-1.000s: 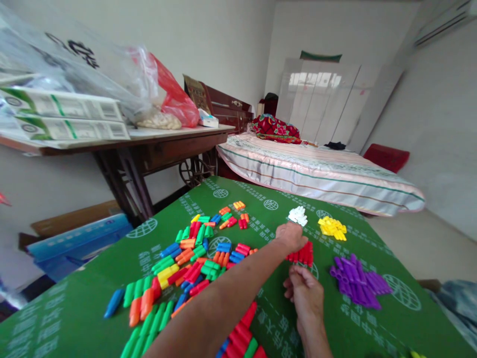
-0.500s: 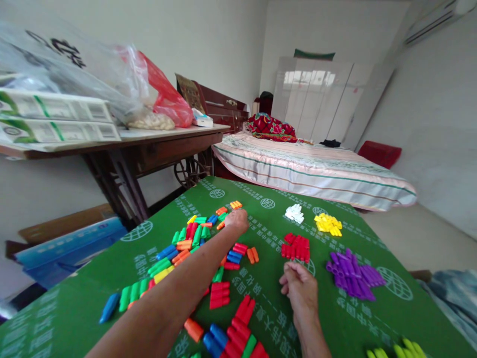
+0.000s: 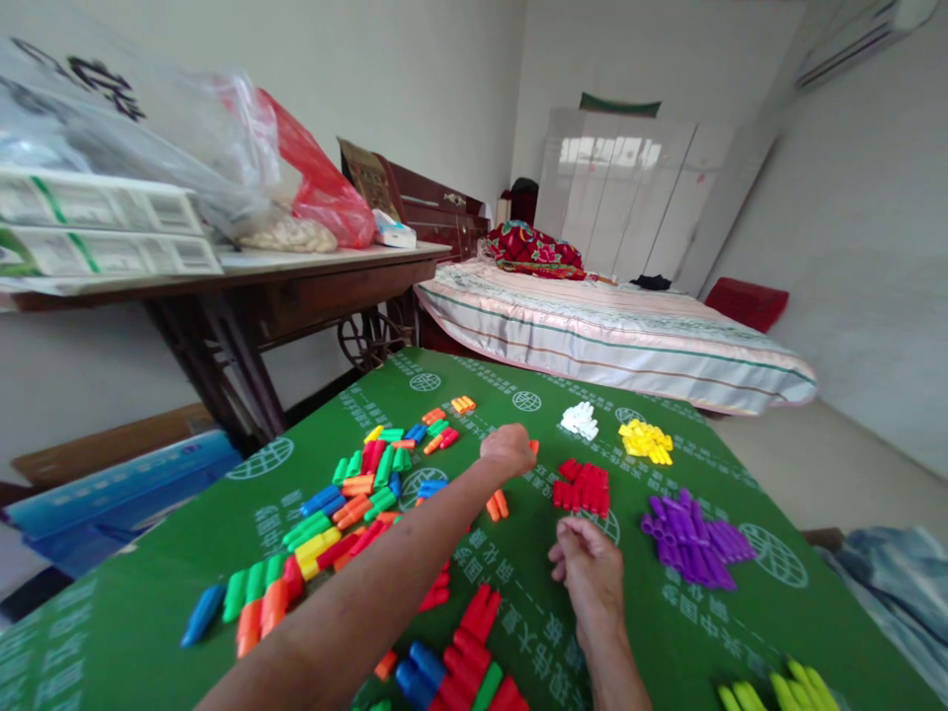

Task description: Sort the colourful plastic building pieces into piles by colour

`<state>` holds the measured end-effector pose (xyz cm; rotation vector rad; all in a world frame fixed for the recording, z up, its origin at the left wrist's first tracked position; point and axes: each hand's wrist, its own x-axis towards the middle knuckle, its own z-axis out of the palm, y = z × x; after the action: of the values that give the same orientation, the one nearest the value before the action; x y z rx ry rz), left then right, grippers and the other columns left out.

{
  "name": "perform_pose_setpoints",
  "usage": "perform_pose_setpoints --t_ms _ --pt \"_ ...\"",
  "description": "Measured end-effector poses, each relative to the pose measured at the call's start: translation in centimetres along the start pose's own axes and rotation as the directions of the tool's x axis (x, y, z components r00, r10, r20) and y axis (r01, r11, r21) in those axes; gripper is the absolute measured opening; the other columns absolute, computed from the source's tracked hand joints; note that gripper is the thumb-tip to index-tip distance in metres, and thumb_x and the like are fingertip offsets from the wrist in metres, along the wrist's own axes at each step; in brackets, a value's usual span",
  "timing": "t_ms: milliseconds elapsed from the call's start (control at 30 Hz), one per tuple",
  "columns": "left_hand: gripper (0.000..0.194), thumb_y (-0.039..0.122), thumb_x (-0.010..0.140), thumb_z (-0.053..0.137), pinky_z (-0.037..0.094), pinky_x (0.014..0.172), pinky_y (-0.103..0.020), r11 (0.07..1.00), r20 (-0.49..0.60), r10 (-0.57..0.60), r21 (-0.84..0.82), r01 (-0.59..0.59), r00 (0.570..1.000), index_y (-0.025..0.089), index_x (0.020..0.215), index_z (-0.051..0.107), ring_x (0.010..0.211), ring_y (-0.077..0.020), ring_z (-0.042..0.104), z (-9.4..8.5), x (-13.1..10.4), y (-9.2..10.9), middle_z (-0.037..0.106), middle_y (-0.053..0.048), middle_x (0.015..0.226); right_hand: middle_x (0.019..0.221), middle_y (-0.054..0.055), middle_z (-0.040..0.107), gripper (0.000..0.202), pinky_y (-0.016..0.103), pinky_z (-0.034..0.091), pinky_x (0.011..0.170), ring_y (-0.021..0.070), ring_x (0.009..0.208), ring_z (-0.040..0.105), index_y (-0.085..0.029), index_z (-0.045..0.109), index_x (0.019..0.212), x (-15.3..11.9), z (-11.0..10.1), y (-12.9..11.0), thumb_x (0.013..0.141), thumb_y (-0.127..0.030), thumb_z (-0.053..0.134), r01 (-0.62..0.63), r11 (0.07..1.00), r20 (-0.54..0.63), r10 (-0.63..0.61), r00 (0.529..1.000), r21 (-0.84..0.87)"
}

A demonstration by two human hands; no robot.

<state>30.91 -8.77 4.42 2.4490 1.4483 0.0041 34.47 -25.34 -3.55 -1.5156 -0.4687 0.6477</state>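
Note:
My left hand (image 3: 510, 449) reaches across the green board (image 3: 511, 553), its fingers closed on an orange bullet-shaped plastic block (image 3: 533, 446) whose end sticks out on the right. My right hand (image 3: 589, 573) hovers low or rests just in front of a group of red blocks (image 3: 583, 489); its fingers are curled, and whether they hold anything is hidden. Two orange blocks (image 3: 497, 506) lie beneath my left wrist. Left of that forearm, mixed blocks (image 3: 370, 472) in green, red, blue, orange and yellow are scattered. Nearer me lie more red blocks (image 3: 474, 657) with some blue and green.
Sorted groups stand at the right: white blocks (image 3: 579, 421), yellow blocks (image 3: 646, 441), purple blocks (image 3: 696, 541) and lime-green blocks (image 3: 792, 689). A side table (image 3: 296, 269) with bags and boxes is at the left. Behind the board is a bed (image 3: 592, 321).
My left hand has moved right, away from the scattered blocks, and an orange block now shows in it. Red and green blocks it had covered are visible. My right hand has barely moved.

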Motion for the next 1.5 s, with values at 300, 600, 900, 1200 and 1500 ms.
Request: perform_pose_setpoints --t_ms 300,600,900,1200,1500 --pt "0.026 0.021 0.068 0.059 0.05 0.074 -0.026 0.987 0.055 0.11 0.108 -0.115 0.992 0.019 0.091 0.069 0.089 -0.0206 0.065 -2.1 -0.1 -3.7 0.071 -0.008 0.095 0.051 -0.001 0.059 0.038 0.021 0.038 0.039 0.0096 0.037 0.048 -0.013 0.066 0.086 0.5 -0.2 0.1 0.068 -0.046 0.061 -0.026 0.998 0.042 0.028 0.999 -0.049" --pt "0.013 0.024 0.067 0.06 0.042 0.064 -0.019 0.884 0.159 0.445 0.08 -0.461 0.881 0.023 0.08 0.063 0.075 -0.0128 0.059 -3.8 -7.4 -4.7 0.066 0.004 0.079 0.054 -0.002 0.059 0.056 0.019 0.039 0.04 0.009 0.041 0.049 -0.012 0.059 0.106 -1.0 0.8 -1.8 0.071 -0.055 0.063 0.046 0.993 0.164 -0.065 0.984 0.112" --pt "0.007 0.022 0.069 0.053 0.044 0.063 -0.026 0.836 0.221 0.463 0.213 -0.506 0.859 0.022 0.071 0.059 0.074 -0.0191 0.063 -4.2 -10.8 -4.3 0.066 -0.001 0.075 0.046 -0.003 0.056 0.037 0.015 0.024 0.031 0.0056 0.032 0.041 -0.013 0.062 0.08 -1.1 0.7 -2.3 0.064 -0.046 0.067 -0.071 0.976 0.157 0.039 0.987 0.204" --pt "0.024 0.034 0.076 0.05 0.051 0.074 -0.032 0.895 0.05 0.417 0.151 -0.419 0.908 0.02 0.09 0.063 0.089 -0.0249 0.065 -1.4 -6.1 1.6 0.07 -0.009 0.091 0.053 -0.004 0.057 0.025 0.017 0.031 0.031 0.0086 0.039 0.046 -0.015 0.062 0.08 -0.6 1.5 -0.6 0.067 -0.037 0.062 0.033 0.999 0.235 -0.032 0.972 0.003" --pt "0.025 0.019 0.074 0.052 0.052 0.081 -0.037 0.884 0.071 0.435 0.157 -0.441 0.897 0.015 0.095 0.064 0.096 -0.0284 0.064 1.8 -3.6 5.9 0.069 -0.015 0.098 0.057 -0.003 0.061 0.018 0.021 0.035 0.038 0.0111 0.042 0.048 -0.019 0.065 0.081 -0.1 1.2 -0.2 0.07 -0.032 0.058 0.131 0.983 0.292 -0.089 0.952 -0.129"
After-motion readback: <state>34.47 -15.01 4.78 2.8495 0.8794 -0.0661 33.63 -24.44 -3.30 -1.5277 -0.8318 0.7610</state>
